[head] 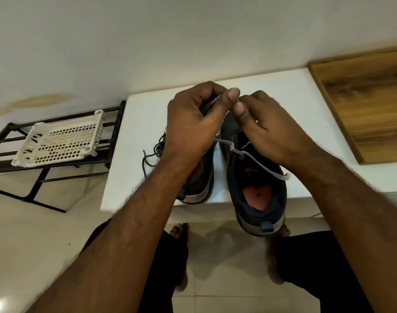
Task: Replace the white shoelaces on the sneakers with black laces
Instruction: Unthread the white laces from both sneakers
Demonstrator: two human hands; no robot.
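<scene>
White lace (254,158) ran from the right sneaker (256,184) on the counter (290,105); our left hand (193,123) and right hand (267,129) each pinched it above.

I'm seeing two dark sneakers lying side by side w/ heels toward me: right sneaker (257,186) overhanging the edge, white lace (258,160) trailing across its opening; left sneaker (198,184) mostly hidden; black laces (153,152) sitting bundled beside it.
</scene>
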